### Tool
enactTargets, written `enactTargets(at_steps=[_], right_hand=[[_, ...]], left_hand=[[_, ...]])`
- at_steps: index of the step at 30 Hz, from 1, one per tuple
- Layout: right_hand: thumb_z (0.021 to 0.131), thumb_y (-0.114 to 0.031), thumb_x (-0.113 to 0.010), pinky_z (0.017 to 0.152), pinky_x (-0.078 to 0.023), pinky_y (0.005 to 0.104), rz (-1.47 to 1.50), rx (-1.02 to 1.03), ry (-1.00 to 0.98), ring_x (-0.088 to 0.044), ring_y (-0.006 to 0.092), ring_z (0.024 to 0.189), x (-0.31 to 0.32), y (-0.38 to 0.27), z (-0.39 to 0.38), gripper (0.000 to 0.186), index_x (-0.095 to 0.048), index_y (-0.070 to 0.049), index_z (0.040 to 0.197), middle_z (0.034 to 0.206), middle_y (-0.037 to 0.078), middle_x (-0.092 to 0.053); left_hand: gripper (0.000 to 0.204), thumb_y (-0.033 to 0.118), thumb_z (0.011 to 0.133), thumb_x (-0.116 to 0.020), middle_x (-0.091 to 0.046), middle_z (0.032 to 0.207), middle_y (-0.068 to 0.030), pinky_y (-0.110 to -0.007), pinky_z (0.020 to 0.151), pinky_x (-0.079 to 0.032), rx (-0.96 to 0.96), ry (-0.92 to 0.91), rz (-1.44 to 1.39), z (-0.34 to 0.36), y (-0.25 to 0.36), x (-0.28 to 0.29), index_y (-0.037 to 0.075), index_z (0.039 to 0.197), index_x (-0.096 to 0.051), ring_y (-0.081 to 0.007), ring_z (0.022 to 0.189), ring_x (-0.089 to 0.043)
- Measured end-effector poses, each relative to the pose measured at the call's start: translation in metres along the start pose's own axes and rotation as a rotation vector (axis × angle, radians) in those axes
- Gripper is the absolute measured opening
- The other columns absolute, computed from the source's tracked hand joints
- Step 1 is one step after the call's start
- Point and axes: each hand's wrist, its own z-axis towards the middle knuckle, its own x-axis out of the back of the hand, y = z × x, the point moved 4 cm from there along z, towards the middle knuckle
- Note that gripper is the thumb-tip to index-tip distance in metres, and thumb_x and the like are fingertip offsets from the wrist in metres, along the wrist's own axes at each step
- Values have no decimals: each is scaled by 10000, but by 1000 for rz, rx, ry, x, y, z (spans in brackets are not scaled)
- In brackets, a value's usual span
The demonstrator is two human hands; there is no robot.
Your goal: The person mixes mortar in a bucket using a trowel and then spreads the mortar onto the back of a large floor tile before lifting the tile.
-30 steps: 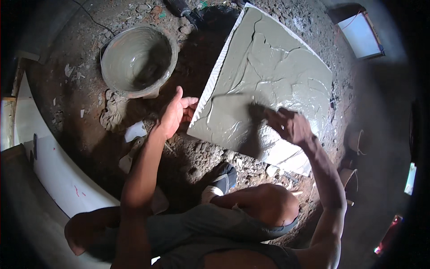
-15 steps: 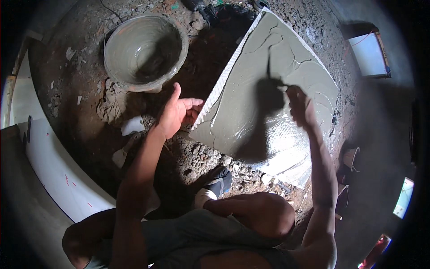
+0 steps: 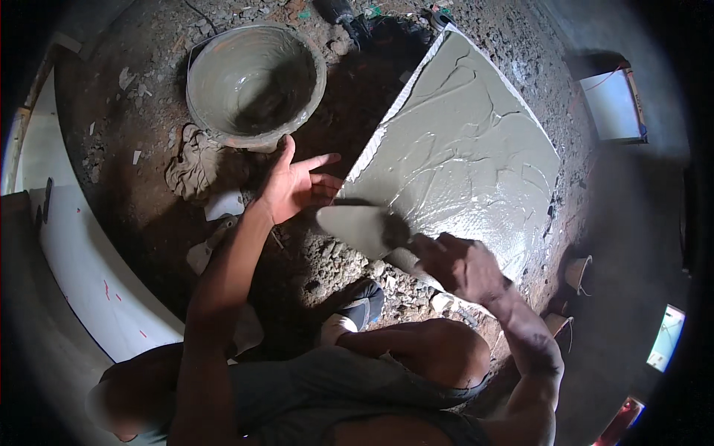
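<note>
A large tile [image 3: 476, 126] with pale edges is coated in wet grey mortar, which shows ridges and swirls. My right hand [image 3: 465, 267] is closed on the handle of a trowel [image 3: 357, 227]. Grey mortar covers the trowel's pointed blade, which lies across the tile's near left corner and extends past it. Beside the tile's left edge is my left hand [image 3: 294, 186], thumb up and fingers apart, holding nothing. Its fingertips come close to that edge; whether they touch it I cannot tell.
A bucket [image 3: 320, 89] smeared inside with grey mortar stands at the far left. Next to it lies a crumpled cloth [image 3: 190, 165]. White panels [image 3: 97, 275] line the left side; small pots [image 3: 576, 273] stand at right. Rubble [image 3: 327, 264] covers the ground near my foot.
My right hand has brought the trowel from the tile's middle toward me and left, to the near corner. The trowel blade now shows broadside. My left hand stays beside the edge.
</note>
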Motion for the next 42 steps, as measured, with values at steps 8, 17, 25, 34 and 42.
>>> enactTargets(at_steps=[8,17,25,34,42], right_hand=[[960,-270,-682,554,-507,335,-888,94,450,-646,269,663,33,66,49,338,-617,34,1092,906,142,-665],[979,-277,-549,656,-561,395,-9,-455,317,-702,306,785,74,295,162,238,-688,-102,1062,958,111,-699],[1005,-478,-454,419,-437,377,255,-1119,370,-529,179,443,113,410,155,436,-661,-127,1159,577,46,-533],[921,-232,-673,795,-563,389,91,-327,203,-702,315,930,81,217,25,288,-680,-81,1166,1078,120,-724],[952,-342,-627,561,-540,415,-84,-319,176,-685,289,686,59,233,17,326,-671,-164,1222,885,84,-713]], left_hand=[[1112,891,854,-156,-690,1056,-194,-363,820,-516,-64,29,-11,1,-7,1,18,1514,-357,-257,922,-663],[1046,833,903,-154,-667,1176,-244,-445,938,-495,-102,-62,-80,-1,-11,13,0,1493,-382,-320,1054,-661],[1005,798,930,-155,-676,1097,-160,-408,856,-500,-59,96,107,4,-12,3,-10,1460,-432,-260,965,-647],[656,526,1057,-355,-636,1156,-72,-357,904,-459,-193,-1,275,28,8,-11,-2,1420,-492,-197,1017,-601],[377,208,1009,-574,-660,1190,-61,-320,975,-466,-173,147,282,58,12,-16,-12,1314,-598,-145,1077,-610]])
